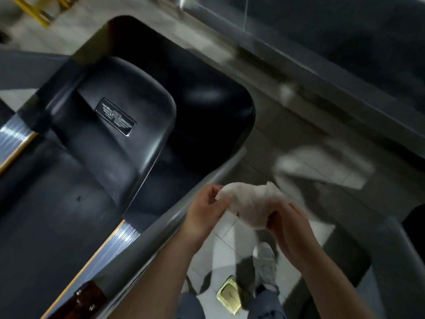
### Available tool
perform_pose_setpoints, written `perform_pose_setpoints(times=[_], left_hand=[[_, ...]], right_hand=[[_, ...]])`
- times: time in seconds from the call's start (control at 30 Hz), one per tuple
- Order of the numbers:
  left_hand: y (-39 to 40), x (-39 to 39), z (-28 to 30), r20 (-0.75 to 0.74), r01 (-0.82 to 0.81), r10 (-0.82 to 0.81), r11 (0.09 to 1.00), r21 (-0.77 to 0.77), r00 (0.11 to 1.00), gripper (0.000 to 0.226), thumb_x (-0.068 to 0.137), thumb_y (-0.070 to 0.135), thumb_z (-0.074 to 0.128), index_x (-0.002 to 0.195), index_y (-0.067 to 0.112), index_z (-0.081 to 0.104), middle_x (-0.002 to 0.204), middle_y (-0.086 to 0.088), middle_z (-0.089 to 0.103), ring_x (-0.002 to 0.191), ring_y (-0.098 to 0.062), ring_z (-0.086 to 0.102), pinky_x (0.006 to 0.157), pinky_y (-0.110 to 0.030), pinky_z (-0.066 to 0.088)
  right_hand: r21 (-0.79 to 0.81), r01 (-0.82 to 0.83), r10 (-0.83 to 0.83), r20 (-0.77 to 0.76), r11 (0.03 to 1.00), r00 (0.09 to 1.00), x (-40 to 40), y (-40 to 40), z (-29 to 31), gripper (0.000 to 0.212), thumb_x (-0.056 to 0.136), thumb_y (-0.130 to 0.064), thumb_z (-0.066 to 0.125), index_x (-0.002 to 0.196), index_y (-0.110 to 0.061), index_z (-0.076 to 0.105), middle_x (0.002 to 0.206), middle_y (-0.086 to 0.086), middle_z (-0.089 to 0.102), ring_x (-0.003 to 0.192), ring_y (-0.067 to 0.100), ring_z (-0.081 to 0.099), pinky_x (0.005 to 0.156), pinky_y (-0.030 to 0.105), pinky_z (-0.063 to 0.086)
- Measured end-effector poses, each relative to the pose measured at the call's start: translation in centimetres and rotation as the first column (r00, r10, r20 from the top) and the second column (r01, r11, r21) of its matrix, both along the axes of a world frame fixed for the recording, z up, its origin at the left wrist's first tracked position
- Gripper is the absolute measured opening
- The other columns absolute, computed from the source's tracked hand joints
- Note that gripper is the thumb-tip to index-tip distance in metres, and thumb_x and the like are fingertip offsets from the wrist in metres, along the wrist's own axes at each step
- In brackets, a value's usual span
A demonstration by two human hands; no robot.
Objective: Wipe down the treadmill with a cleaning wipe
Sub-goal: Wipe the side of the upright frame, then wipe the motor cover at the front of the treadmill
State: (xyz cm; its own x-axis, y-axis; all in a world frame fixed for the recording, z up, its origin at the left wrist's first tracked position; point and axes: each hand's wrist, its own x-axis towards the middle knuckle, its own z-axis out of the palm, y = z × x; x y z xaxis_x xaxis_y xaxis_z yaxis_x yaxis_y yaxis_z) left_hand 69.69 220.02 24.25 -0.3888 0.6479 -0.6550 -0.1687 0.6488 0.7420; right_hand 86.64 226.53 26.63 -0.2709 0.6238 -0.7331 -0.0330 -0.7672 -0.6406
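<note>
Pinching a crumpled white wipe (250, 203) between both hands, left hand (204, 212) and right hand (292, 229), beside the treadmill's grey handrail (147, 245).

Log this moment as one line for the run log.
phase: preparing wipe | left hand: pinches wipe | right hand: grips wipe | treadmill: not touched by wipe

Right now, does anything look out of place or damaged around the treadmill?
Nothing stands out. Both hands, left and right, hold the wipe beside the treadmill, whose cover looks intact. The picture is blurred, so fine marks could be missed.
</note>
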Motion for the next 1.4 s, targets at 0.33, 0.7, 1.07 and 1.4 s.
perform_pose_setpoints(times=[0.33,0.7,1.07,1.4], left_hand=[[4.9,-4.3,0.2,-0.196,-0.138,0.091,0.960,-0.243,0.976,0.030,0.096,0.050,0.050,0.084,0.023,0.055,0.082,0.001,0.064,0.078,-0.017,0.058,0.085,-0.043,0.051],[-3.1,-12.2,1.1,-0.312,0.137,-0.530,0.646,-0.750,0.789,0.033,0.096,0.039,0.042,0.120,0.019,0.053,0.121,-0.010,0.062,0.115,-0.031,0.056,0.090,-0.039,0.046],[-6.9,-13.4,-0.6,-0.332,0.012,-0.437,0.620,-0.785,0.836,0.048,0.098,0.047,0.033,0.138,0.020,0.038,0.144,0.000,0.039,0.137,-0.024,0.030,0.108,-0.037,0.029],[-5.5,-9.9,1.0,-0.257,-0.008,-0.367,0.559,-0.829,0.894,0.061,0.089,0.070,0.039,0.126,0.022,0.051,0.131,-0.003,0.055,0.123,-0.025,0.048,0.099,-0.039,0.038]], right_hand=[[-0.057,-0.506,0.509,0.085,0.861,0.856,-7.2,9.3,1.0,0.018,0.095,-0.004,0.056,0.110,0.004,0.063,0.093,0.016,0.069,0.081,0.024,0.067,0.072,0.032,0.054],[0.234,-0.968,0.761,0.611,0.090,0.218,-23.7,9.6,-4.3,0.033,0.104,-0.027,0.039,0.132,-0.018,0.053,0.110,-0.006,0.060,0.105,0.011,0.056,0.081,0.025,0.040],[0.378,-0.473,0.523,0.823,-0.796,-0.222,-32.3,3.6,-17.4,0.058,0.076,0.010,0.056,0.133,-0.004,0.057,0.136,0.015,0.058,0.126,0.035,0.054,0.104,0.051,0.044],[0.216,0.201,0.164,0.955,-0.956,-0.245,-32.1,7.1,-19.8,0.056,0.079,-0.018,0.055,0.132,-0.001,0.058,0.144,0.018,0.050,0.132,0.034,0.049,0.113,0.047,0.034]])
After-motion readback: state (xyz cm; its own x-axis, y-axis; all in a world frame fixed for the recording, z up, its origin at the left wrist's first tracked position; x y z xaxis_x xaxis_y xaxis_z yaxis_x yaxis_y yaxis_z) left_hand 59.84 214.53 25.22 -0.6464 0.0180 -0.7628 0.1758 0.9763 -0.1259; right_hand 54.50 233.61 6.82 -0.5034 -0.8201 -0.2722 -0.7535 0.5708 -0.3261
